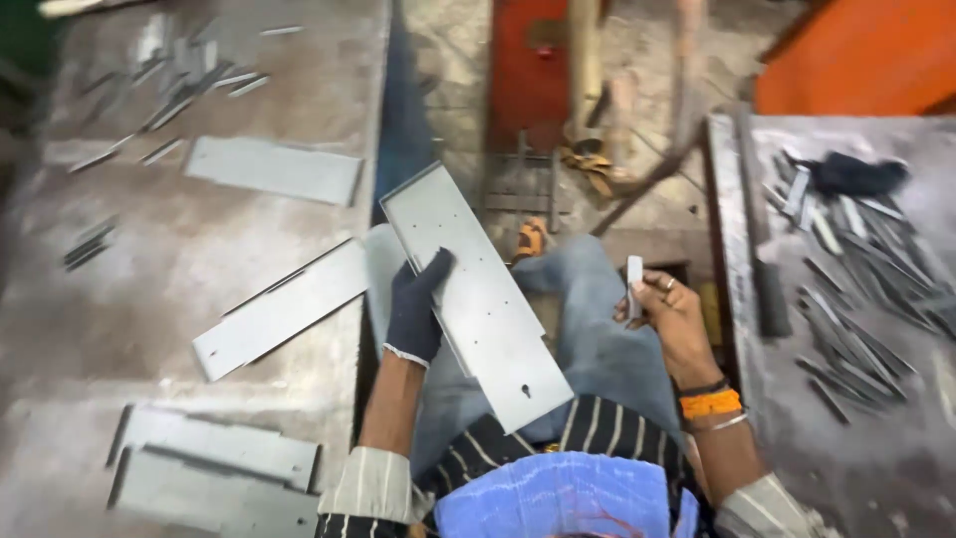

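Note:
My left hand [416, 307], in a dark glove, grips a long grey sheet-metal plate [478, 299] with small holes, held slanted above my lap. My bare right hand [669, 314] pinches a small grey metal strip [634, 279] upright between its fingers, to the right of the plate and apart from it. Orange and silver bangles circle the right wrist.
On the left table [149, 299] lie several similar plates: one [274, 167] at the back, one [279, 311] hanging over the edge, stacked ones [214, 468] in front. The right table [846, 418] bears many small metal strips [856, 289]. A red machine part [528, 70] stands ahead.

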